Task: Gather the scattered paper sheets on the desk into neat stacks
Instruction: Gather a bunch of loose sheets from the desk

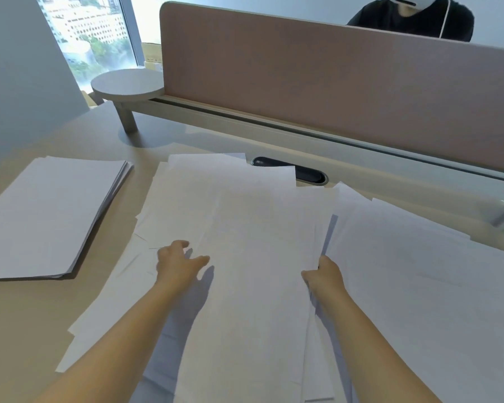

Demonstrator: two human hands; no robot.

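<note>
The bench [26,330] fills the view, pale wood, and the pink divider [332,91] runs along its far edge. Everything here sits relative to the loose sheets [245,228], a wide overlapping spread of white paper in the middle of the bench. Left of the spread, apart from it, lies a squared stack [47,216] with its edges fairly even. Right of the spread, more sheets [419,271] fan out, their edges overlapping the spread's right side. Behind the spread, a dark cable slot [309,173] peeks out, partly covered by paper corners. Further back and left stands a round shelf [127,84] on a leg. Now the hands: the left hand [178,264] rests on the spread's left part, fingers [200,260] splayed wide, flat on the paper, gripping nothing. The right hand [326,276] is at the spread's right edge, closed, pinching the paper's edge.
</note>
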